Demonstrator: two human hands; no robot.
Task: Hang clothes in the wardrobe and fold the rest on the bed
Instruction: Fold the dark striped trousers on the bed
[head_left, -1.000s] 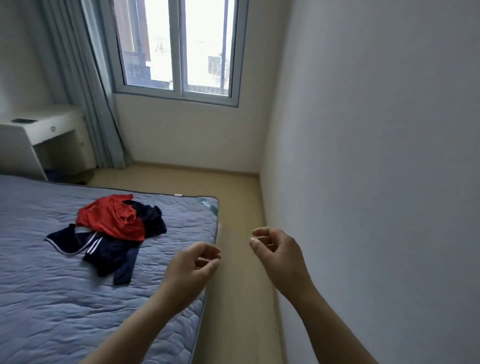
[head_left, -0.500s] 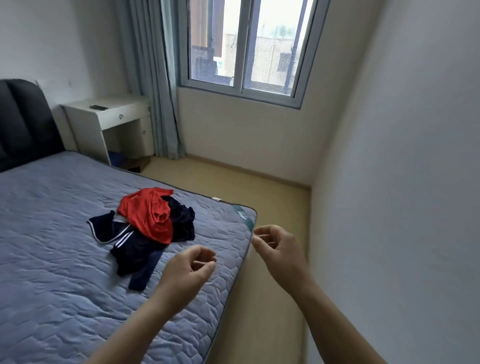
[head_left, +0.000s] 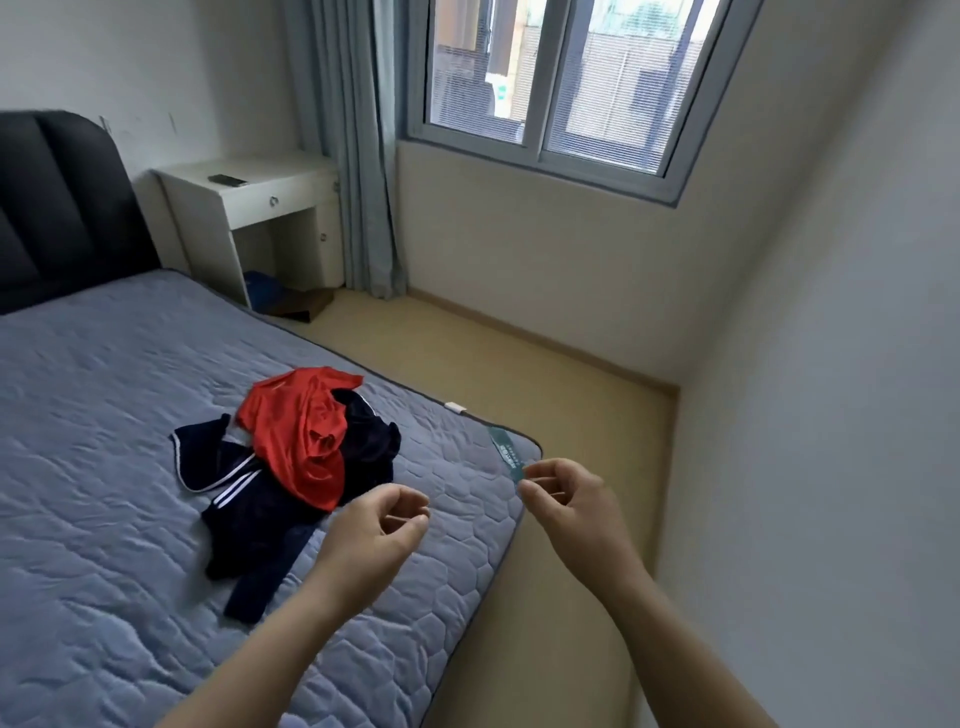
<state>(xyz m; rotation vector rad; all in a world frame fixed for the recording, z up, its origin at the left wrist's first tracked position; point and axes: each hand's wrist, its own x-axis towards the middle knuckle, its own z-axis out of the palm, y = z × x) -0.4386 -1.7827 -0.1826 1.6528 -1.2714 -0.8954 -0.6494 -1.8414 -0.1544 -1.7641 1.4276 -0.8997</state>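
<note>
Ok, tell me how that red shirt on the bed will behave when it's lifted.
The crumpled red fabric shirt probably hangs limp, given its soft folds. It looks thin, so likely light. It lies over the dark navy white-striped garment, so it may drag that along.

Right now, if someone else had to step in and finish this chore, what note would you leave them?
Left hand and right hand: both loosely curled and empty, raised over the bed's near corner.
Clothes: a red shirt lies crumpled on a dark navy striped garment, heaped on the bed.
Done: nothing folded or hung here.
Left: sort the pile, hang or fold. No wardrobe in view.
</note>
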